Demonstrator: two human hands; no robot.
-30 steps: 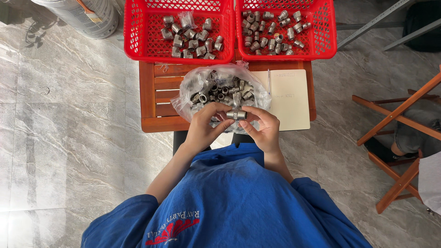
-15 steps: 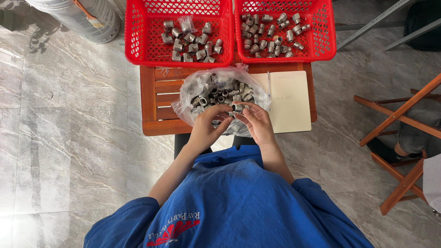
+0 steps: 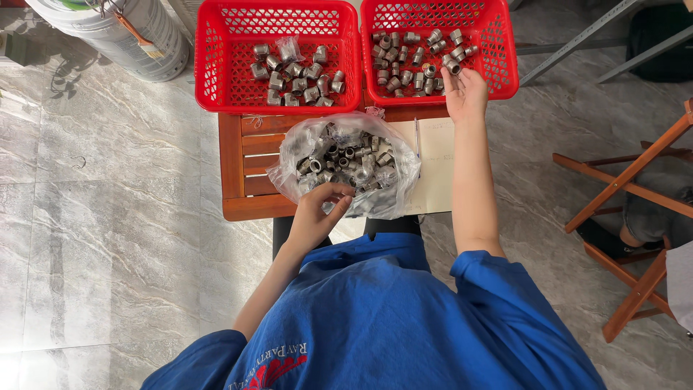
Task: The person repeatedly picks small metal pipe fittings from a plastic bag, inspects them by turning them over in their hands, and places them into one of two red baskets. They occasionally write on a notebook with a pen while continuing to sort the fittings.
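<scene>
My right hand (image 3: 465,90) is stretched out over the near rim of the right-hand red basket (image 3: 505,50), palm up, fingers (image 3: 453,78) loosely spread. One small grey metal pipe fitting (image 3: 452,66) sits at my fingertips, just above the heap of like fittings (image 3: 411,54) already lying in that basket. Whether I am pinching it or it merely rests against my fingers, I cannot tell.

My left hand (image 3: 317,213) is close to my body, at the near edge of the clear plastic bag (image 3: 289,155) that lies open on the wooden slatted table (image 3: 234,166). The fingers curl inward over the bag's mouth, among the loose fittings (image 3: 343,159) piled in it; they are bent as if around a piece, but I cannot see one inside them.

The bag sits in the middle of the table, touching the near walls of both baskets. The left-hand red basket (image 3: 206,58) stands beside the right one and holds its own smaller heap of fittings (image 3: 296,72), with a scrap of clear plastic among them. A cream sheet of card (image 3: 437,173) lies under the bag's right side.

On the marble-patterned floor (image 3: 108,217), a pale drum (image 3: 123,32) stands to the left, and a wooden folding frame (image 3: 628,209) to my right.
</scene>
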